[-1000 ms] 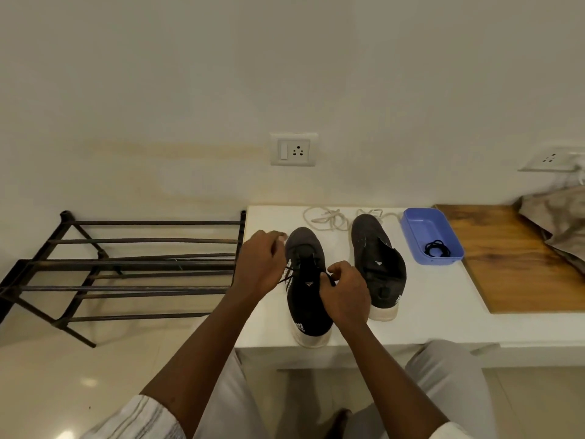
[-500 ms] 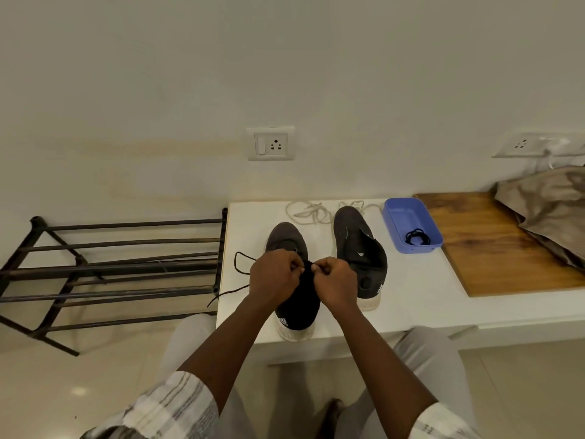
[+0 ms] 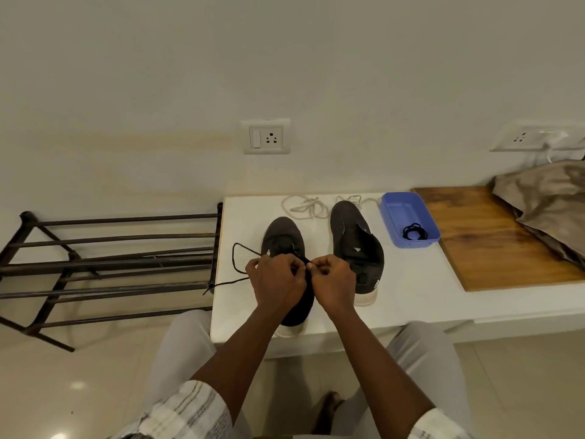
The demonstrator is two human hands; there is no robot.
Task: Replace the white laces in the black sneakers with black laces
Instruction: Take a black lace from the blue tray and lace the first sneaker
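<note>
Two black sneakers stand toe-away on a white table (image 3: pixel 408 296). Over the middle of the left sneaker (image 3: pixel 281 236), my left hand (image 3: pixel 277 282) and my right hand (image 3: pixel 332 280) meet, each pinching a black lace (image 3: pixel 235 258) with curled fingers. The lace loops out to the left and trails over the table's left edge. The right sneaker (image 3: pixel 354 245) has no lace. Two white laces (image 3: pixel 305 207) lie loose behind the sneakers. Another coiled black lace (image 3: pixel 414 232) sits in a blue tray (image 3: pixel 395 210).
A dark metal shoe rack (image 3: pixel 110 264) stands left of the table. A wooden board (image 3: pixel 493 239) lies at the right, with crumpled beige cloth (image 3: pixel 547 204) on it. My knees are under the table's front edge.
My left hand came in from the sneaker's left side to meet my right hand over the sneaker. The lace's loose loop now lies out to the left. My view shifted slightly.
</note>
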